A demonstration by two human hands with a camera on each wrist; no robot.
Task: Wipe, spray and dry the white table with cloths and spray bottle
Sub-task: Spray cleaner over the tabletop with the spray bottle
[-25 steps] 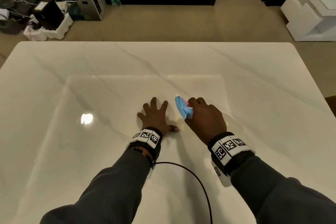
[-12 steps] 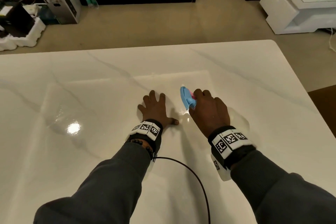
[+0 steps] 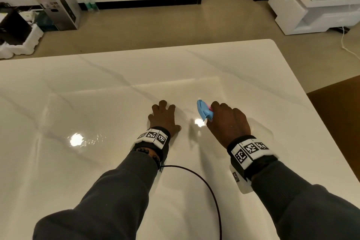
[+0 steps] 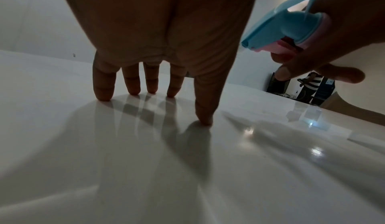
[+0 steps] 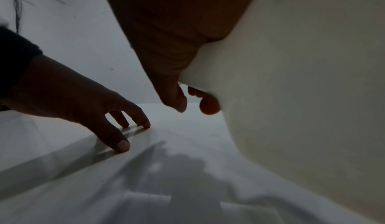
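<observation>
At frame centre the right hand (image 3: 228,122) is wrapped round the spray bottle (image 3: 203,111), held above the worktop (image 3: 253,76); its blue head runs near-to-far, nozzle aimed at the far edge. Just left, the left hand (image 3: 162,119) rests with fingers (image 4: 102,85) spread, tips on the worktop

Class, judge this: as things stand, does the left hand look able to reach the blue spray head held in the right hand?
Probably yes: the left hand rests open on the white table, beside the blue spray head; nothing lies between.
</observation>
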